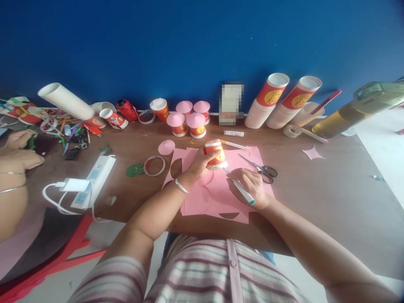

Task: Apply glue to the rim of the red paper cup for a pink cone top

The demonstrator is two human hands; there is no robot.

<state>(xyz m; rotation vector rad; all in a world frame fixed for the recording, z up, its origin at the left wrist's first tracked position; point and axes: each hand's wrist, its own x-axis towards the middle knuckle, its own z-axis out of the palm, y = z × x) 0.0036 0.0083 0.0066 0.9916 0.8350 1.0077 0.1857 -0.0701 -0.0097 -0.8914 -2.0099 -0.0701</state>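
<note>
My left hand (202, 162) is wrapped round a red and white paper cup (216, 155) with a gold print, held above the pink paper sheets (232, 195). Between the fingers of my right hand (251, 185) is a white marker (242, 191) with a green end, its tip close to the cup's lower edge. I cannot tell whether the tip touches the cup. Circles are drawn on the pink paper, and round pieces are cut out of it. Black-handled scissors (263, 170) lie just right of the cup, partly on the paper. An orange and white pen (235, 145) lies behind it.
Several cups with pink cone tops (195, 121) stand near the blue wall. Stacked cups (260, 109), a tilted bottle (344, 113) and a tape roll (292, 130) are at the right. A power strip (97, 176) lies left, near another person's hand (23, 147).
</note>
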